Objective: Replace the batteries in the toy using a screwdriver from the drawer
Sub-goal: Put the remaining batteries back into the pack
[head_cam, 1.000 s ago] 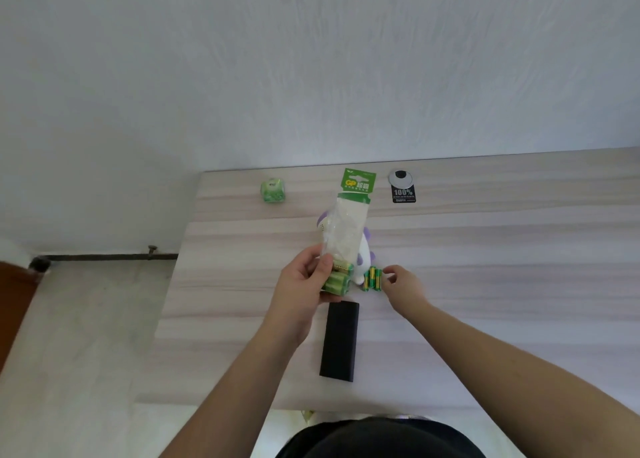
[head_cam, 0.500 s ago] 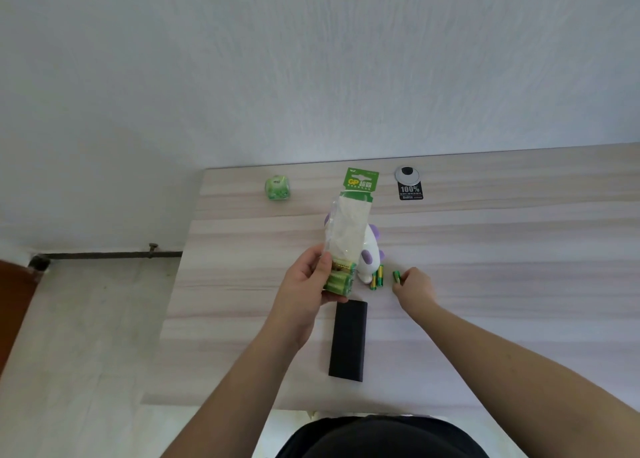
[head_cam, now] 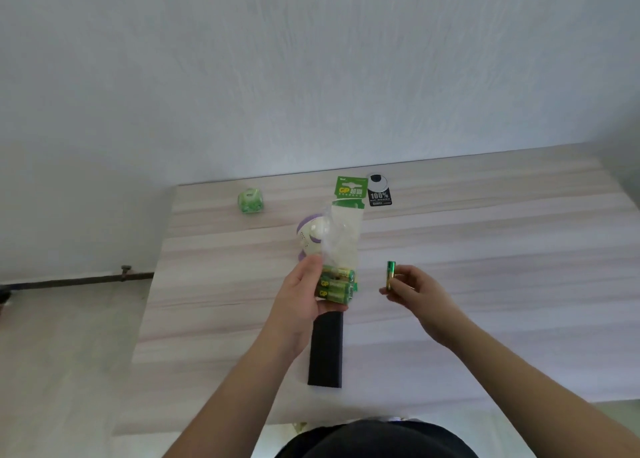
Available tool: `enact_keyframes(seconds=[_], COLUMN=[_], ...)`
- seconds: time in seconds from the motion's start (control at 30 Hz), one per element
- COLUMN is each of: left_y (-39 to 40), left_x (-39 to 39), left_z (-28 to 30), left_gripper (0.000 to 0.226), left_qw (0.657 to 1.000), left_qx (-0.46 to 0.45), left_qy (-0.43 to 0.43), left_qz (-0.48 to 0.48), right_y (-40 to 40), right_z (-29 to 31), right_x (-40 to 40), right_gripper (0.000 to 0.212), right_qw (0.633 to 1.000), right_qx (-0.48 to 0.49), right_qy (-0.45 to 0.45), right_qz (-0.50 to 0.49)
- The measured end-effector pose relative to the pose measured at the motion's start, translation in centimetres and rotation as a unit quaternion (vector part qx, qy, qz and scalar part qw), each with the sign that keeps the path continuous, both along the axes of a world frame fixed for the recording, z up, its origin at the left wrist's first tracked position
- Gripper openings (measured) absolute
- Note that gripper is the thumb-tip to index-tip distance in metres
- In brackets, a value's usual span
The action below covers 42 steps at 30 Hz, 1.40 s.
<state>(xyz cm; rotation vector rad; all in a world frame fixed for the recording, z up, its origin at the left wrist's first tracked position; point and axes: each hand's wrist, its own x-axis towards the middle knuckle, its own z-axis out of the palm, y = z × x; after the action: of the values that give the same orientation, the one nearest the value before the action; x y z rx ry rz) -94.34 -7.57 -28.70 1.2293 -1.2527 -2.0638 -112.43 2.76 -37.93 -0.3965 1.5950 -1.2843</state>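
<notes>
On the desk (head_cam: 485, 249), the toy (head_cam: 311, 236) lies behind the battery pack (head_cam: 341, 249) gripped by the left hand (head_cam: 304, 298). The right hand (head_cam: 412, 286) pinches batteries (head_cam: 390, 274) in its fingers (head_cam: 398, 279); check polarity before inserting them.

A single wide-angle head-worn view looks forward and steeply down from above the near edge of the pale wood-grain worktop (head_cam: 485, 249). It faces the plain white wall (head_cam: 311, 59) behind the far edge. Both forearms reach in from the bottom, close to the lens; grey floor (head_cam: 69, 353) shows at left. Straight edges bow outward.
</notes>
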Motion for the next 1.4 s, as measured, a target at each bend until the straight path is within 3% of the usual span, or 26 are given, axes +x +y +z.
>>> enact_keyframes(seconds=[0.13, 0.27, 0.47, 0.67, 0.87, 1.2, 1.4], left_y=[0.7, 1.1, 1.6, 1.8, 1.7, 1.9, 1.6], left_x=[-1.3, -2.2, -2.8, -2.8, -2.3, -1.7, -1.4], left_z=[0.2, 0.4, 0.7, 0.9, 0.8, 0.9, 1.0], left_gripper=[0.034, 0.018, 0.017, 0.018, 0.018, 0.021, 0.024], left_qw=[1.000, 1.000, 0.999, 0.998, 0.996, 0.998, 1.000], left_qx=[0.014, 0.010, -0.037, -0.061, -0.087, -0.055, -0.027], left_qy=[0.004, 0.006, -0.015, -0.018, -0.022, 0.006, 0.009], left_qz=[0.012, 0.005, -0.011, -0.013, -0.028, -0.024, -0.011], right_y=[0.8, 0.9, 0.8, 0.7, 0.4, -0.5, -0.7], right_z=[4.7, 8.4, 12.0, 12.3, 12.5, 11.7, 11.0], right_x=[0.0, 0.2, 0.9, 0.6, 0.4, 1.7, 2.5], right_gripper=[0.014, 0.019, 0.021, 0.019, 0.019, 0.013, 0.009], right_qw=[0.993, 0.991, 0.974, 0.950, 0.891, 0.864, 0.819], right_qx=[-0.085, -0.125, -0.097, -0.058, -0.084, -0.149, -0.149], right_qy=[-0.070, 0.039, 0.204, 0.307, 0.437, 0.476, 0.548], right_qz=[-0.030, -0.033, -0.023, 0.014, 0.086, 0.064, 0.085])
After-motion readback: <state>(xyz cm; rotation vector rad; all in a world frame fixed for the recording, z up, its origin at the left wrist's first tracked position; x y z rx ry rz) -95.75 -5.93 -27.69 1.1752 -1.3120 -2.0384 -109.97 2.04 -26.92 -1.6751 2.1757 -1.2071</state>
